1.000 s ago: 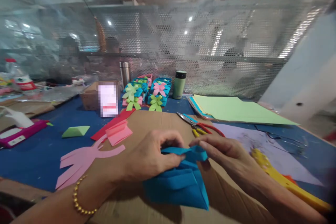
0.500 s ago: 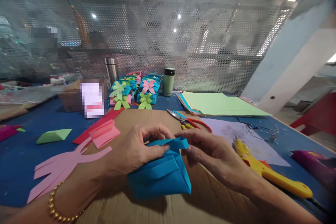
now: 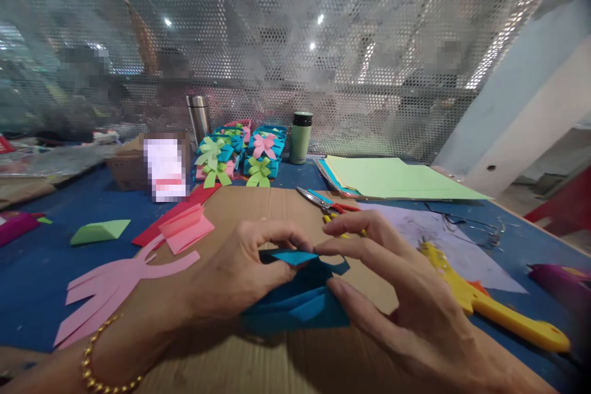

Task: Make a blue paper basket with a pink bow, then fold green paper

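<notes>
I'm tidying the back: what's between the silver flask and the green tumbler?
In the head view, a left stack and a right stack of coloured paper pieces, with paper flowers, sit between the silver flask and the green tumbler.

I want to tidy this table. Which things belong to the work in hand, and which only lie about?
Belonging: blue folded paper (held); probably scissors, pink cutout, yellow glue gun.
Just lying about, apparently: green tumbler, steel flask, cardboard box.
</notes>
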`<state>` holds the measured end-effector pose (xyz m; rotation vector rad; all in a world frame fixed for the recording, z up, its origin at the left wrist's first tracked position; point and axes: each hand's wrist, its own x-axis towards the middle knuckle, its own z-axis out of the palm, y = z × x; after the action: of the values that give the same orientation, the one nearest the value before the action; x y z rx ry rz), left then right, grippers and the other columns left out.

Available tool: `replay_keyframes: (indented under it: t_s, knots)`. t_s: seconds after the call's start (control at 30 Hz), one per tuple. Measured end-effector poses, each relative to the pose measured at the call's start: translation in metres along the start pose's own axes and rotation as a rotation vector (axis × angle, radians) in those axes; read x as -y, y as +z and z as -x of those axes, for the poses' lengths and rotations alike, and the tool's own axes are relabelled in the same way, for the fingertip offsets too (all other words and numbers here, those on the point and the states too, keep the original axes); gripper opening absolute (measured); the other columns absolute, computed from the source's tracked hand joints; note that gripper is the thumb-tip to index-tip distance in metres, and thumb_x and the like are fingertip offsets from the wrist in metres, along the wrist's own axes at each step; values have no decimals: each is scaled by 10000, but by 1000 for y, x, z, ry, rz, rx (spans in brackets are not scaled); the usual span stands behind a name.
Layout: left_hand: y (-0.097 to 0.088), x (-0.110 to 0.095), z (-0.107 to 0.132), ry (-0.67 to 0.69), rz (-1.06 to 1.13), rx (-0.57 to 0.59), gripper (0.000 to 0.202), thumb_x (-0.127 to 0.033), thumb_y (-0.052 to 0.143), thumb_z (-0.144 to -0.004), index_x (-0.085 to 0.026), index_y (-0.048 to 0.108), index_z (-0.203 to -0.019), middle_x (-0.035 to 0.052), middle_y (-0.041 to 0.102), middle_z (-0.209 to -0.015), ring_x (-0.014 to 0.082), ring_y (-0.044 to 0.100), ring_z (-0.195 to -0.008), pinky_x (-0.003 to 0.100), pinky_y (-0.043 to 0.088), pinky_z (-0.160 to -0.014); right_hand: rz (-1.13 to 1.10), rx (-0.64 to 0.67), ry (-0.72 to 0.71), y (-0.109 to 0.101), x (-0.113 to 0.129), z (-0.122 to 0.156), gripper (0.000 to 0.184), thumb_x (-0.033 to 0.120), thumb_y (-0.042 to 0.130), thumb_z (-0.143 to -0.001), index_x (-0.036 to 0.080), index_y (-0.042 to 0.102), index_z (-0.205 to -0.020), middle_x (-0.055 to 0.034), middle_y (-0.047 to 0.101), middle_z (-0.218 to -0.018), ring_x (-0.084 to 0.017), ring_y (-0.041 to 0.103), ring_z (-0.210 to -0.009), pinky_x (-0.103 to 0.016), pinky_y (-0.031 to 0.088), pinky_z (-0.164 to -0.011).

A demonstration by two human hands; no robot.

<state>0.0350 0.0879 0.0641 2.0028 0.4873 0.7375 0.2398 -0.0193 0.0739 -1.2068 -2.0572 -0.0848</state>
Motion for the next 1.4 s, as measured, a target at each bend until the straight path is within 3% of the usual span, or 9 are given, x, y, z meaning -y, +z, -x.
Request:
replay_keyframes:
  t_s: [0.23,0.5,0.87,1.03,1.23,1.4]
  knots:
    - [2,-5,4,1,-207,-5,175,-139,622,-813,-245,727,-906,-52,727,-873,135,638,-823,254,435,-751,-39,-3,2,-1,-2,-4,160,164,590,-960,274,640,-1064,-46,596,-1171,-204,572,-1118,-380,474,-950]
    - [5,-9,7,-21,-310,-47,109,-227,609,-817,-239,708,-861,-23,706,-834,164,623,-793,271,432,-705,-51,62,88,-4,3,-11,80,174,674,-900,247,693,-929,-52,625,-1177,-239,551,-1132,-465,408,-1022]
    - [13,-2,8,160,-532,-144,151,-191,568,-767,-241,701,-818,-10,652,-799,179,610,-795,256,440,-691,2,116,26,-2,5,-10,162,71,709,-828,211,697,-910,-57,622,-1196,-215,542,-1135,-429,401,-1029]
    - [18,3,6,218,-528,-168,172,-205,547,-767,-251,707,-807,-5,665,-779,198,621,-817,264,443,-697,-51,123,15,-1,3,-9,192,25,680,-821,203,644,-883,-41,620,-1156,-192,556,-1106,-407,412,-1023]
    - [21,0,7,166,-480,-198,177,-236,563,-769,-272,732,-806,-6,713,-813,215,626,-903,267,467,-764,-96,91,16,2,2,-8,178,47,696,-808,204,625,-854,-30,632,-1110,-188,579,-1058,-394,424,-1012]
    - [18,5,9,126,-432,-227,130,-290,606,-774,-256,731,-783,-3,683,-795,182,638,-764,249,479,-697,-37,49,-4,3,2,-8,60,169,675,-891,207,629,-897,-41,637,-1115,-180,573,-1063,-388,423,-1002]
